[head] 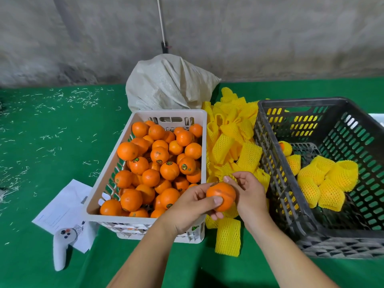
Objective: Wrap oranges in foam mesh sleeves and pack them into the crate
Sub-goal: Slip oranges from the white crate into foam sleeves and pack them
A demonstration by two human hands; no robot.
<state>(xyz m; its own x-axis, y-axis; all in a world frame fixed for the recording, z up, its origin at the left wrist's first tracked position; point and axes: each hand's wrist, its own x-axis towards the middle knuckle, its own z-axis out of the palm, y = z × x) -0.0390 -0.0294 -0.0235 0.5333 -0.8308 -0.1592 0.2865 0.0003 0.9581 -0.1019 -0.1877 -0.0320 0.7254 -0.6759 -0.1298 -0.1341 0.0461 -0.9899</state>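
Observation:
My left hand [194, 206] grips a bare orange [223, 194] between thumb and fingers, just right of the white crate [104, 183] full of loose oranges. My right hand [247, 194] is beside the orange, its fingers curled over the pile of yellow foam mesh sleeves [232, 142]; whether it pinches a sleeve I cannot tell. The dark grey crate [276, 163] on the right holds several oranges wrapped in yellow sleeves [324, 181].
A single flat sleeve [228, 238] lies on the green table in front of the pile. A white woven sack [168, 84] stands behind the white crate. Papers [62, 210] and a white controller [61, 248] lie at the left.

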